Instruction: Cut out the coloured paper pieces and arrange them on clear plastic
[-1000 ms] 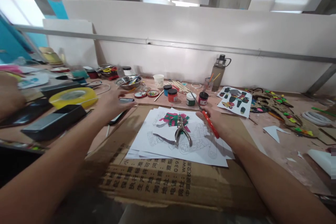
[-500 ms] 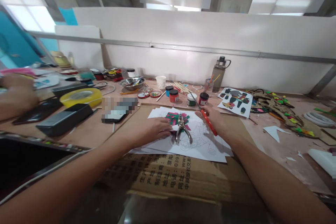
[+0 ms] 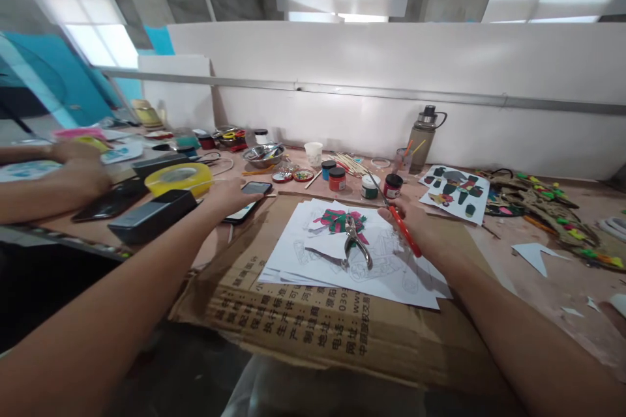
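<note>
My left hand (image 3: 229, 197) lies across the phone (image 3: 257, 188) on the left side of the table, a finger stretched over its screen. The other fingers are partly hidden. My right hand (image 3: 415, 225) is closed around red-handled scissors (image 3: 405, 229), whose blades point up and away to the left. Below and between my hands, a metal hole punch (image 3: 359, 251) rests on a stack of white sheets (image 3: 288, 260) with line drawings. A pink and green coloured paper cutout (image 3: 337, 220) lies at the top of the sheets, partly behind the punch.
Cardboard (image 3: 303, 332) lies under the sheets. Paint jars (image 3: 337, 178), a steel bowl (image 3: 264, 155) and a bottle (image 3: 423, 137) stand behind. Yellow tape (image 3: 178, 178) and a dark box (image 3: 152, 216) sit left, near another person's hand (image 3: 81, 172). A decorated brown piece (image 3: 552, 205) is right.
My left hand has left the paper sheets and moved left onto the phone. My right hand still holds the scissors in much the same place. The view has shifted slightly left.
</note>
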Demonstrator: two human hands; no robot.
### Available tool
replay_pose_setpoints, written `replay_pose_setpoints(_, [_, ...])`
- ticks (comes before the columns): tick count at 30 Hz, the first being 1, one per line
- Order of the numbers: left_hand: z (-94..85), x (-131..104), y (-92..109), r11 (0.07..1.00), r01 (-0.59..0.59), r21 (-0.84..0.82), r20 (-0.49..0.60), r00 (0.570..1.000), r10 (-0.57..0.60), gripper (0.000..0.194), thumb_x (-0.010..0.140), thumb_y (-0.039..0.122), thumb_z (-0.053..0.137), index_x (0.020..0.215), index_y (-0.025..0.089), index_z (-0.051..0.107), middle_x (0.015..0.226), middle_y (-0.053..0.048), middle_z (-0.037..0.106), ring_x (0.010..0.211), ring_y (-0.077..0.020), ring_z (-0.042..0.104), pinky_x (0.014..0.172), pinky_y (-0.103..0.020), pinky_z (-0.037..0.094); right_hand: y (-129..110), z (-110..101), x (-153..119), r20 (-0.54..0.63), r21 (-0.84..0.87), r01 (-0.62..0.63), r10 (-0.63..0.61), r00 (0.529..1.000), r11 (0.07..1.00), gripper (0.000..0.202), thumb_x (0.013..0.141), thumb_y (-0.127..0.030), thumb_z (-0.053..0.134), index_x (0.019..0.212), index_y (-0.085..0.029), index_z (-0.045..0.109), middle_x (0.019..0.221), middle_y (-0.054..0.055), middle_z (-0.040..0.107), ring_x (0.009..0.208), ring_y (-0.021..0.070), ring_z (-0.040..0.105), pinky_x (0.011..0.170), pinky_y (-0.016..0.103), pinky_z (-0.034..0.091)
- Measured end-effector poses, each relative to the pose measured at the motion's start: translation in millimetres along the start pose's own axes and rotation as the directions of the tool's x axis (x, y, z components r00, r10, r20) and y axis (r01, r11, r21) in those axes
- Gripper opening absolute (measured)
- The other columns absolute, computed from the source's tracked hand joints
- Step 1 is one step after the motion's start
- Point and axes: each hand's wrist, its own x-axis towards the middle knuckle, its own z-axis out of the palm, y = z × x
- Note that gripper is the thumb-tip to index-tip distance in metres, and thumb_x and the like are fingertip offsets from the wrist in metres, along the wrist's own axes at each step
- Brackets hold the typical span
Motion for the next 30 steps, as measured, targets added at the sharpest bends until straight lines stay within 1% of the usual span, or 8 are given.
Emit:
replay_pose_setpoints(2, [5.4, 9.1, -14.4, 0.994, 0.083, 0.075, 0.046, 0.995, -0.086, 0.073, 0.075, 0.063, 0.063, 0.117, 0.003, 0.062, 0.117, -0.022, 0.070, 0.113, -0.0440, 0.059, 0.084, -0.043, 0.047, 2.5, 1.0, 2.5, -0.001, 0.013, 0.003, -0.003, 1.000, 1.000, 0.029, 0.086, -0.053, 0.064, 0.086, -0.024, 0.065, 0.088, 0.010, 0.074, 0.088, 0.0296, 0.066, 0.073, 0.034, 0.048])
replay_pose_setpoints(5, [15.5, 12.4, -22.2, 0.984, 0.119, 0.129, 0.090, 0.987, -0.131, 0.076, 0.076, 0.064, 0.061, 0.121, 0.002, 0.058, 0.116, -0.020, 0.069, 0.104, -0.0370, 0.063, 0.077, -0.036, 0.047, 8.9, 3.6, 7.5, 0.021, 0.024, 0.009, -0.009, 1.000, 1.000, 0.028, 0.085, -0.052, 0.066, 0.088, -0.024, 0.066, 0.093, 0.011, 0.074, 0.088, 0.0295, 0.066, 0.072, 0.034, 0.048])
replay_pose_setpoints(11, [23.3, 16.4, -19.9, 0.982, 0.119, 0.149, 0.120, 0.983, -0.138, 0.071, 0.081, 0.062, 0.055, 0.118, 0.001, 0.058, 0.116, -0.022, 0.068, 0.099, -0.0337, 0.063, 0.071, -0.034, 0.045, 13.2, 6.7, 9.8, 0.045, -0.015, -0.004, 0.004, 0.999, 1.000, 0.032, 0.088, -0.055, 0.059, 0.088, -0.023, 0.063, 0.096, 0.010, 0.073, 0.086, 0.0275, 0.065, 0.073, 0.034, 0.047])
replay_pose_setpoints(18, [20.6, 19.4, -18.6, 0.986, 0.111, 0.123, 0.123, 0.984, -0.126, 0.071, 0.082, 0.062, 0.053, 0.115, 0.000, 0.059, 0.115, -0.021, 0.068, 0.098, -0.0311, 0.062, 0.070, -0.031, 0.043, 11.1, 5.7, 8.7, 0.051, 0.011, -0.057, 0.056, 0.997, 0.998, 0.031, 0.084, -0.053, 0.065, 0.095, -0.023, 0.065, 0.103, 0.009, 0.073, 0.090, 0.0275, 0.066, 0.073, 0.033, 0.048])
replay_pose_setpoints(22, [19.6, 21.3, -15.5, 0.989, 0.136, 0.061, 0.093, 0.986, -0.141, 0.059, 0.078, 0.058, 0.059, 0.101, 0.005, 0.061, 0.107, -0.021, 0.070, 0.097, -0.0326, 0.062, 0.069, -0.031, 0.041, 11.2, 6.2, 6.4, 0.042, 0.000, -0.040, 0.040, 0.998, 0.999, 0.034, 0.086, -0.054, 0.063, 0.098, -0.022, 0.065, 0.107, 0.011, 0.073, 0.091, 0.0273, 0.066, 0.074, 0.033, 0.048])
replay_pose_setpoints(25, [19.1, 20.6, -12.2, 0.986, 0.161, -0.034, 0.053, 0.986, -0.159, 0.041, 0.071, 0.051, 0.069, 0.080, 0.013, 0.058, 0.089, -0.016, 0.069, 0.095, -0.0341, 0.061, 0.068, -0.031, 0.037, 12.3, 7.8, 5.5, 0.034, -0.013, -0.036, 0.036, 0.999, 0.999, 0.037, 0.087, -0.055, 0.061, 0.103, -0.022, 0.065, 0.109, 0.010, 0.073, 0.092, 0.0268, 0.066, 0.075, 0.033, 0.048])
replay_pose_setpoints(27, [19.2, 19.2, -11.0, 0.977, 0.170, -0.128, 0.026, 0.985, -0.168, 0.036, 0.066, 0.046, 0.074, 0.067, 0.018, 0.052, 0.072, -0.011, 0.062, 0.092, -0.0358, 0.061, 0.067, -0.031, 0.035, 13.5, 8.6, 5.7, 0.042, -0.001, -0.051, 0.051, 0.998, 0.999, 0.039, 0.088, -0.057, 0.061, 0.106, -0.022, 0.065, 0.109, 0.009, 0.073, 0.091, 0.0264, 0.066, 0.074, 0.033, 0.049])
replay_pose_setpoints(30, [22.4, 18.7, -12.8, 0.933, 0.157, -0.323, -0.019, 0.985, -0.172, 0.043, 0.060, 0.037, 0.082, 0.056, 0.024, 0.041, 0.051, -0.001, 0.043, 0.092, -0.0375, 0.059, 0.070, -0.032, 0.033, 13.5, 7.7, 6.0, 0.051, -0.008, -0.029, 0.029, 0.998, 1.000, 0.039, 0.089, -0.056, 0.059, 0.106, -0.022, 0.066, 0.109, 0.010, 0.073, 0.093, 0.0270, 0.067, 0.076, 0.034, 0.049])
